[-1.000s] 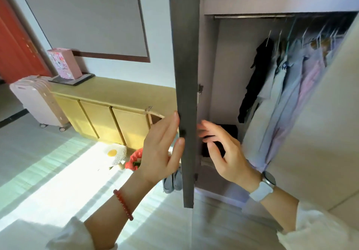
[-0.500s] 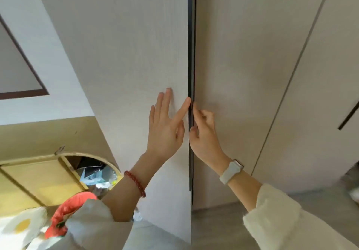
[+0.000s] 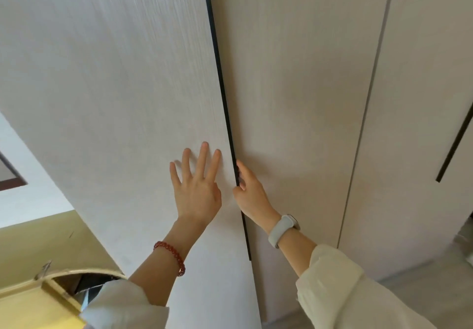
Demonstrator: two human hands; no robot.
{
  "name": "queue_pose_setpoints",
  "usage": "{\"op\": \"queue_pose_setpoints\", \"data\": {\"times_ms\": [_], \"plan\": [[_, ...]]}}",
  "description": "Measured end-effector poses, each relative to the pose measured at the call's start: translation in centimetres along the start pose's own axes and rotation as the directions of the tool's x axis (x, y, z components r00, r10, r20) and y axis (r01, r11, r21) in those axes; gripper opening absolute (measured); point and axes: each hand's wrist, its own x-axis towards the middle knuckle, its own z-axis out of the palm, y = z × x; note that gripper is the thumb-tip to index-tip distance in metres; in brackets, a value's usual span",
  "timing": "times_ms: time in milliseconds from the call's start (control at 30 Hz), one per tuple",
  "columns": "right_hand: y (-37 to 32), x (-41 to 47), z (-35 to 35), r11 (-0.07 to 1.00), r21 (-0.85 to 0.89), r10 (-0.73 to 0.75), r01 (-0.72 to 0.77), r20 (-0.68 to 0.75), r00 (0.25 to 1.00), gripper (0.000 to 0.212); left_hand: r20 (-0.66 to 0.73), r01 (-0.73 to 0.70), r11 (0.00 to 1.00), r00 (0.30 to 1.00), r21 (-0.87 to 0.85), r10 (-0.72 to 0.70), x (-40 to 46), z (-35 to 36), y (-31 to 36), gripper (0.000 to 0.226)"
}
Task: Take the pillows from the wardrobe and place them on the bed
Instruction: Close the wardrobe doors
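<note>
Two hands on wardrobe doors: left hand [image 3: 197, 188] flat, fingers spread, on left door [image 3: 115, 85]; right hand [image 3: 249, 188] fingers curled round its dark edge [image 3: 222, 93]. No writing readable.

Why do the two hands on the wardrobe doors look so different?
The left hand lies flat with fingers spread on the left door; the right hand curls its fingers into the dark gap at that door's edge. The left wrist wears a red bead bracelet; the right wears a pale watch. Both have cream sleeves.

Pale wood-grain wardrobe [image 3: 294, 72], left door [image 3: 115, 85] slightly ajar, dark edge strip
</note>
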Motion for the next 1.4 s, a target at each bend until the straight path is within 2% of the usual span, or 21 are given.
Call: {"op": "queue_pose_setpoints", "data": {"times_ms": [233,533,633,700,800,867,933,1000,1100,1167,1233,1300,1400], "plan": [[0.2,4.3,0.0,0.994,0.046,0.094,-0.095,0.028,0.995,0.063,-0.010,0.012,0.999,1.000,0.039,-0.012,3.3,3.0,-1.1,0.074],[0.1,4.7,0.5,0.995,-0.093,-0.045,0.039,-0.065,0.997,0.064,-0.147,0.015,0.999,0.989,0.034,-0.010,4.4,5.5,-1.7,0.071],[0.3,4.8,0.8,0.921,-0.373,-0.149,0.115,-0.064,0.987,0.066,-0.166,-0.002,0.999,0.986,0.046,0.009,4.6,6.3,-2.3,0.074],[0.7,5.0,1.5,0.836,-0.541,-0.165,0.093,-0.086,0.982,0.070,-0.170,-0.009,0.999,0.985,0.040,0.016,4.9,6.8,-2.6,0.075],[1.3,5.2,2.3,0.706,-0.708,-0.171,0.024,-0.137,0.976,0.073,-0.181,-0.020,1.000,0.983,0.010,0.022,5.3,7.1,-2.6,0.074],[1.4,5.3,2.3,0.659,-0.752,-0.200,0.017,-0.154,0.968,0.072,-0.204,-0.038,0.999,0.978,-0.029,0.032,5.3,7.2,-2.6,0.073],[1.4,4.9,1.8,0.682,-0.728,-0.240,0.068,-0.136,0.961,0.068,-0.227,-0.055,0.995,0.973,-0.086,0.035,4.9,7.2,-2.6,0.071],[1.8,3.6,1.0,0.771,-0.630,-0.243,0.088,-0.164,0.956,0.064,-0.244,-0.072,0.977,0.969,-0.200,0.021,3.8,7.5,-2.0,0.065],[4.9,-0.9,-1.4,0.846,-0.529,-0.139,-0.063,-0.333,0.932,0.051,-0.243,-0.174,0.878,0.968,-0.445,0.069,0.6,8.7,1.2,0.054],[7.9,-5.7,-3.6,0.848,-0.482,-0.034,-0.221,-0.466,0.884,0.043,-0.126,-0.205,0.789,0.979,-0.580,0.162,-2.0,9.6,5.1,0.050],[10.5,-11.7,-5.8,0.825,-0.395,0.108,-0.404,-0.593,0.798,0.039,0.028,-0.205,0.700,0.952,-0.684,0.305,-4.7,10.2,9.8,0.046],[12.1,-18.3,-8.2,0.777,-0.283,0.232,-0.562,-0.701,0.675,0.038,0.131,-0.207,0.617,0.880,-0.759,0.456,-7.4,10.4,15.3,0.044],[13.1,-29.2,-12.0,0.692,-0.094,0.323,-0.716,-0.847,0.423,0.036,0.158,-0.256,0.475,0.725,-0.842,0.670,-12.2,9.3,24.4,0.044]]}}
